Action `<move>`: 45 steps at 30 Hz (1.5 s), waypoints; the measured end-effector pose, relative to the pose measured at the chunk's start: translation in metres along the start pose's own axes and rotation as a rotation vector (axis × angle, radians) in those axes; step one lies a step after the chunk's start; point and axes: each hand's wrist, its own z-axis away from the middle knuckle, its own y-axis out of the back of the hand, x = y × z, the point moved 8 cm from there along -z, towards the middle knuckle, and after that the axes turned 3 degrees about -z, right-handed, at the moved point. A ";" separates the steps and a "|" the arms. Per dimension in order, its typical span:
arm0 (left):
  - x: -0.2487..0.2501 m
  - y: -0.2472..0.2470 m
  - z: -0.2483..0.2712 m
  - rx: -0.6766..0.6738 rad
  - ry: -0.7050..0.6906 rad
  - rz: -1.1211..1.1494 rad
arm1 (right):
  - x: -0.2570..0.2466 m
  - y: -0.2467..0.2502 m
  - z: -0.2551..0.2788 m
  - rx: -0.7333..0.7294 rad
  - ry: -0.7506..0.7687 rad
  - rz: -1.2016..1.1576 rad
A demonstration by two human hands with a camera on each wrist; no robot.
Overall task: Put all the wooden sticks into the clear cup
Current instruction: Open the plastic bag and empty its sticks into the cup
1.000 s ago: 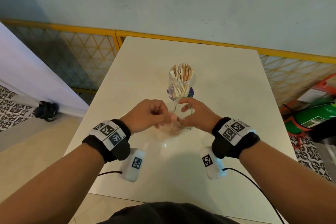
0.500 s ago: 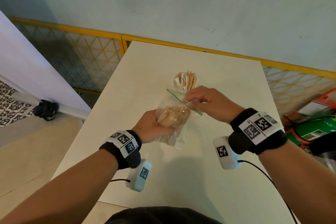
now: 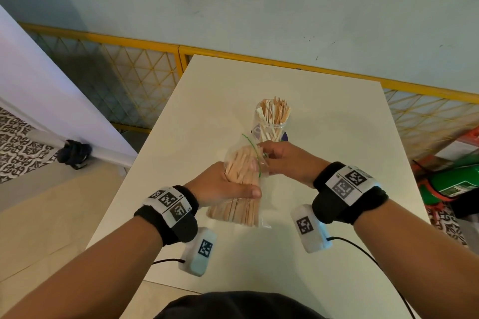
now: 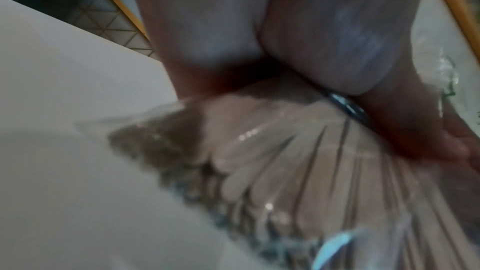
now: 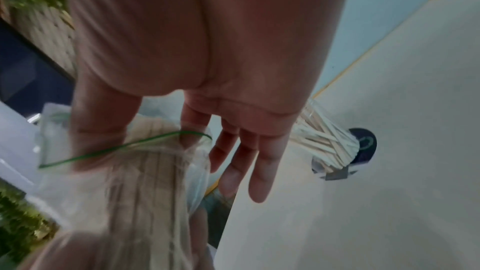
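**A:** so where's everything sitting right now?

**B:** left hand [image 3: 223, 184] is wrapped round the middle of a clear plastic bag [image 3: 242, 181] stuffed with wooden sticks [image 3: 238, 176], thumb across the front, bag held up above the white table [image 3: 324, 163]. The left wrist view is blurry, but you can make out the fingers [image 4: 405, 122] curled around the bundle through the plastic, and there's a ring [image 4: 348, 108] on one of them.

**A:** and the other hand?

**B:** right hand [image 3: 287, 160] is at the bag's mouth — thumb and index finger pinching the green-edged rim [image 5: 124, 147] from the side. The other three fingers [image 5: 257, 163] hang out fairly straight, not gripping anything.

**A:** the cup?

**B:** clear cup [image 3: 270, 122] stands upright on the table just beyond the hands, resting on a dark round coaster [image 5: 366, 143]. It's already holding a bunch of sticks [image 3: 274, 111] poking up past its rim. The bag's open end tilts up toward it — close, but not touching as far as I can tell.

**A:** background?

**B:** yellow lattice railing [image 3: 145, 80] behind the table, pale wall above it.
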 end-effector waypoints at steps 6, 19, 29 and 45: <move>-0.002 0.007 0.005 0.058 -0.086 0.093 | -0.002 -0.012 -0.011 -0.017 -0.001 -0.073; 0.005 0.014 0.007 0.147 -0.099 0.234 | 0.000 -0.003 -0.021 0.137 -0.032 -0.287; 0.000 0.023 0.006 0.174 -0.089 0.198 | -0.022 0.022 -0.013 0.417 0.146 -0.233; 0.004 0.031 -0.006 0.152 -0.076 0.208 | -0.030 0.053 -0.027 0.462 0.097 -0.120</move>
